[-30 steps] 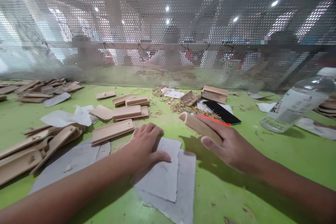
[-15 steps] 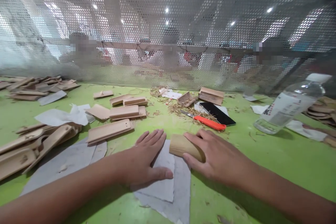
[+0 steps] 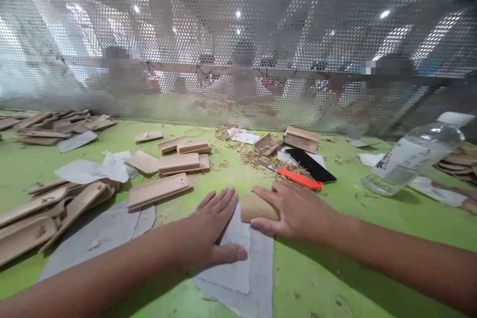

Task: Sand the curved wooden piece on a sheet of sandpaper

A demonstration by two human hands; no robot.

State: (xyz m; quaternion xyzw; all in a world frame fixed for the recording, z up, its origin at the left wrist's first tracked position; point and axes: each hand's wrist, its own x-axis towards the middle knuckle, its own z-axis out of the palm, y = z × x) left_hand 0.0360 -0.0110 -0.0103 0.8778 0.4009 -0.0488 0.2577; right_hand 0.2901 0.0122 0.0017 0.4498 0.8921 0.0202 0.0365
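Observation:
My left hand [image 3: 212, 231] lies flat with its fingers stretched out, pressing on a torn-edged whitish sheet [image 3: 233, 271]. Beneath that is a larger greyish sheet [image 3: 263, 263] on the green tabletop. A curved, pale bamboo piece [image 3: 259, 207] rests rounded side up at the top of the sheets. My right hand [image 3: 294, 211] grips its right part, thumb on the near side and fingers over the far side; the right end is hidden under the palm. Just beyond this hand is an orange-handled utility knife [image 3: 300, 179] with its blade out.
A black phone [image 3: 311, 165] lies behind the knife, amid bamboo shavings [image 3: 253, 158]. On the right, a clear plastic bottle [image 3: 413, 156] stands. Bamboo pieces [image 3: 160, 191] and a stack of them [image 3: 55, 213] lie left. A perforated metal screen [image 3: 208, 25] closes off the back; people are behind it.
My right hand has slid left over the bamboo piece, covering more of it. My left hand keeps its place on the sheet. The view has shifted slightly.

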